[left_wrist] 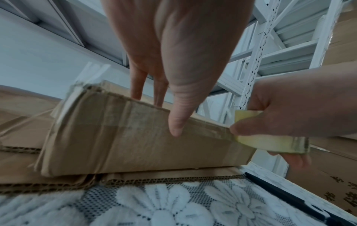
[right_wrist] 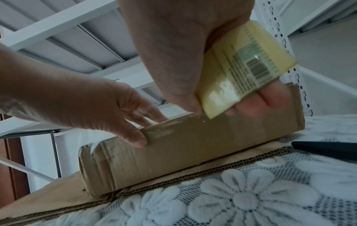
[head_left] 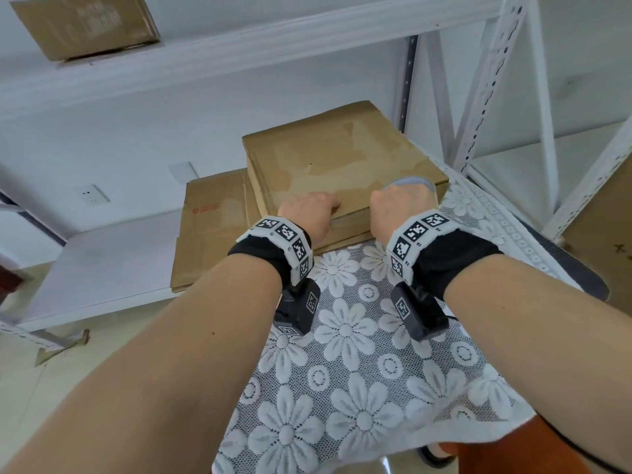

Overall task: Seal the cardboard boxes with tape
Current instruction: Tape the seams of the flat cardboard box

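A flat brown cardboard box (head_left: 342, 159) lies on a flattened sheet of cardboard (head_left: 212, 234) at the far end of the table. My left hand (head_left: 325, 205) presses on the box's near edge, fingers straight on the top and the thumb (left_wrist: 176, 122) on the front face. My right hand (head_left: 403, 196) grips a yellowish roll of clear tape (right_wrist: 241, 73) at the same edge, further right. A shiny strip of tape (right_wrist: 160, 130) runs along that edge between the two hands. The roll (left_wrist: 270, 142) touches the box's right end.
A white lace flower cloth (head_left: 359, 388) covers the table. A black object (right_wrist: 324, 149) lies on it right of the box. White metal shelving (head_left: 496, 80) stands behind and to the right, with another box (head_left: 85, 25) above and one (head_left: 602, 217) at right.
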`<state>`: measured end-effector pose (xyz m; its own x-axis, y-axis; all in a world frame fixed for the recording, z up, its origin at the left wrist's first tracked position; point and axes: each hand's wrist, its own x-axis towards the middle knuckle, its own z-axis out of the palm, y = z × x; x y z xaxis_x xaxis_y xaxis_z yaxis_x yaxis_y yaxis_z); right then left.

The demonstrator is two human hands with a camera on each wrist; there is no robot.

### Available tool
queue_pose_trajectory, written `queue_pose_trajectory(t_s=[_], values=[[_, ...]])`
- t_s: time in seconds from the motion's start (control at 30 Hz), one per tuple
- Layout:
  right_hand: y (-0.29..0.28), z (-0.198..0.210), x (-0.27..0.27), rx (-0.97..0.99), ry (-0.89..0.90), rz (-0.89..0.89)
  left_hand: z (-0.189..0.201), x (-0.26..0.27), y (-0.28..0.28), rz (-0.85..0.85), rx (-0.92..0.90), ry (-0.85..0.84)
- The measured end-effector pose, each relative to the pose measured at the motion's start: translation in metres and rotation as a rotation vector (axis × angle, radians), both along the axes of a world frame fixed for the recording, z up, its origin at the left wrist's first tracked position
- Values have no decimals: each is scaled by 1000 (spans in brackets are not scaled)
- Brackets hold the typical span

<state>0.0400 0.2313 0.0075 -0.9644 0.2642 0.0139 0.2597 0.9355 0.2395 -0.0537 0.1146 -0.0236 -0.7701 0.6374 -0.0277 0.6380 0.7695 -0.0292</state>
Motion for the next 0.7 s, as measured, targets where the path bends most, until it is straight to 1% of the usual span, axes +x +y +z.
queue_pose_trajectory(t_s=[0.13, 0.33, 0.43, 0.57, 0.63, 0.7], values=[[-3, 0, 1, 18, 17, 2, 6, 3, 7, 33, -44, 19], [-3, -3, -2, 34, 21, -1, 7, 5, 20, 72, -26, 60], [-2, -5, -4, 28, 44, 2, 7, 7, 23, 66, -25, 104], [0, -11, -7, -4, 67, 11, 7, 9, 25, 7, -69, 109], [2, -14, -8, -23, 80, 5, 8, 9, 25, 6, -84, 123], [4, -17, -9, -39, 81, 2, 5, 10, 25, 13, -35, 103]])
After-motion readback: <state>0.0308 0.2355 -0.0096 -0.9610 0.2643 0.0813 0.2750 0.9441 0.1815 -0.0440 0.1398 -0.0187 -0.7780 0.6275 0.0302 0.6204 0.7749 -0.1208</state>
